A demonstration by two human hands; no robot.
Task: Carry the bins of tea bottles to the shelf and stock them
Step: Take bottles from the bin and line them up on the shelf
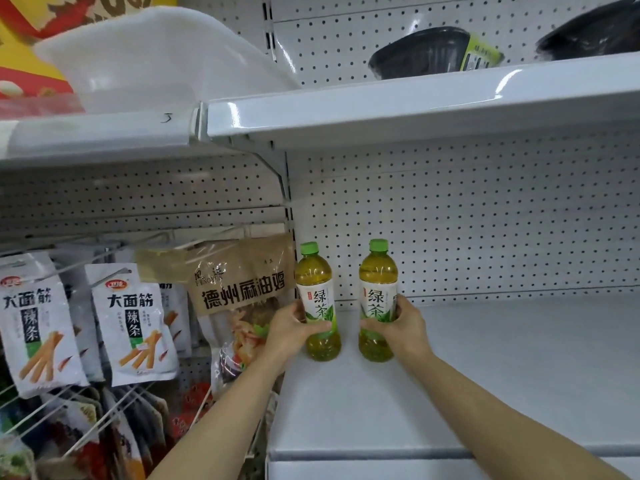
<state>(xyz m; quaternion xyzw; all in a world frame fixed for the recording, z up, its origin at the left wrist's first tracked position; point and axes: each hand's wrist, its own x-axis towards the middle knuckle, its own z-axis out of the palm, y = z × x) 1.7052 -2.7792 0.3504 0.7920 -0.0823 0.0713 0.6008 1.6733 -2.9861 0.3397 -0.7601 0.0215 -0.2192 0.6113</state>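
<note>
Left hand (289, 332) and right hand (403, 327) each wrapped round an upright tea bottle, left bottle (317, 303) and right bottle (377, 301) side by side, apart, on the white shelf (485, 375).

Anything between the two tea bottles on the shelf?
Nothing: the head view shows only bare white shelf between the left bottle and right bottle.

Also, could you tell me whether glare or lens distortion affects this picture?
Head view: bright glare streaks the glossy white upper shelf edge; the wide-angle lens bows that edge; the two green-capped tea bottles in both hands stay sharp, labels readable.
</note>
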